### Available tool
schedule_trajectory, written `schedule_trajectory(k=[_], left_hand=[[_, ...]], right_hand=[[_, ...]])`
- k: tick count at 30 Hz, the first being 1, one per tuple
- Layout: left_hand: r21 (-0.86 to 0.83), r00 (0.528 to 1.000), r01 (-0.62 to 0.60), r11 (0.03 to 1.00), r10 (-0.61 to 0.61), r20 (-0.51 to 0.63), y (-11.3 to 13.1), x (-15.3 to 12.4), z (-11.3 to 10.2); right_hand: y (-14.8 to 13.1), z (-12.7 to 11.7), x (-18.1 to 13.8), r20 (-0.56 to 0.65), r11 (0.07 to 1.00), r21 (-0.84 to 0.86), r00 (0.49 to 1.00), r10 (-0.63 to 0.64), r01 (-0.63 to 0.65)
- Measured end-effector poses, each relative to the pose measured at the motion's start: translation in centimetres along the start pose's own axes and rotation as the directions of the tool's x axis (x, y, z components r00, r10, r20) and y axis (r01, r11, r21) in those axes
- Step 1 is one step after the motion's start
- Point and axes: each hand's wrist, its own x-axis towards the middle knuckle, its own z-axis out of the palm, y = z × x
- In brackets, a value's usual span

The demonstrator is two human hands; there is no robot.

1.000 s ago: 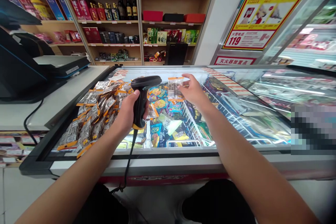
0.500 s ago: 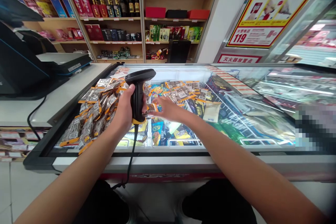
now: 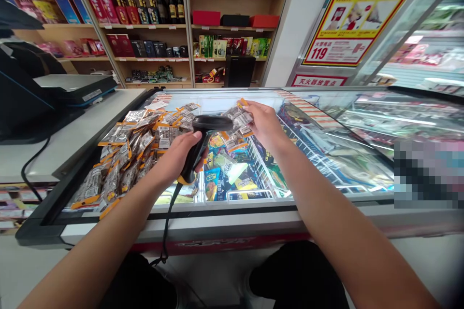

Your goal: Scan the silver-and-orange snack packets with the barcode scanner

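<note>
My left hand (image 3: 181, 154) is wrapped round the handle of a black barcode scanner (image 3: 212, 124), whose head points right. My right hand (image 3: 264, 120) pinches the orange edge of a clear snack packet (image 3: 237, 117) just beyond the scanner's head. Other packets lie close under it, so I cannot tell whether more than one is held. A heap of similar orange-edged packets (image 3: 132, 149) covers the left part of the glass top of a chest freezer (image 3: 232, 224).
Through the freezer's glass, colourful bags (image 3: 215, 183) and wire baskets show. On the left stands a counter (image 3: 21, 159) with a scale (image 3: 78, 84). The scanner's cable (image 3: 167, 224) hangs over the freezer's front edge. Shelves (image 3: 141, 26) with bottles and boxes line the back.
My right hand has moved away from the scanner, up and to the right, and now pinches a packet. The scanner has tilted to the right and sits slightly lower. The view has shifted a little.
</note>
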Motion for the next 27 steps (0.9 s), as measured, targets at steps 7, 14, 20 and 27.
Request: schedule_trajectory(k=[7, 14, 20, 27], left_hand=[[0.101, 0.991, 0.058, 0.993, -0.070, 0.117, -0.3, -0.3, -0.2], [0.151, 0.980, 0.048, 0.987, -0.076, 0.185, 0.0, -0.6, -0.3], [0.055, 0.990, 0.012, 0.998, -0.019, 0.141, -0.1, -0.6, -0.2], [-0.149, 0.979, -0.186, 0.971, 0.170, -0.111, 0.8, -0.1, -0.6]], right_hand=[[0.1, -0.9, 0.5, -0.033, 0.998, 0.067, 0.999, 0.021, -0.019], [0.2, -0.8, 0.6, 0.002, 0.999, 0.045, 1.000, 0.009, -0.009], [1.1, -2.1, 1.8, -0.054, 0.993, -0.119, 0.998, -0.027, 0.020], [0.7, -2.5, 1.0, -0.197, 0.668, -0.727, 0.884, -0.424, 0.158]])
